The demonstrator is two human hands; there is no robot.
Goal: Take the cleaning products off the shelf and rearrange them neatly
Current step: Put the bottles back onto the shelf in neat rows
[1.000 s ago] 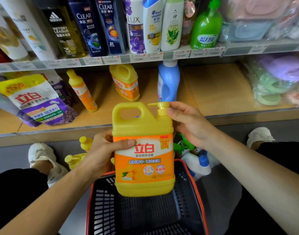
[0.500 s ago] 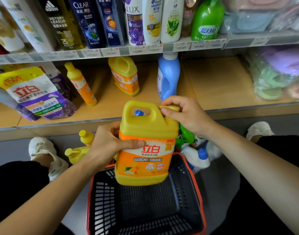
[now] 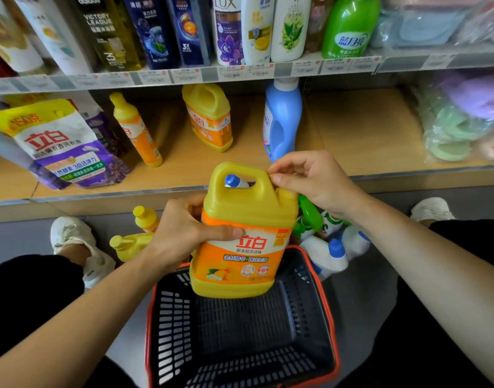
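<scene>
Shop aisle
Price labels (image 3: 185,75) are fixed along the shelf (image 3: 402,63) edge, shampoo bottles (image 3: 153,32) are ranged above, and a shopping basket (image 3: 331,317) is seen below.

Two big yellow jugs — the held jug (image 3: 240,256) and the shelf jug (image 3: 209,116). One slim yellow bottle (image 3: 136,130), one blue bottle (image 3: 282,119), one basket (image 3: 328,317). Two hands: left hand (image 3: 181,233), right hand (image 3: 310,180). Two white shoes — left shoe (image 3: 72,239), right shoe (image 3: 430,210).
</scene>
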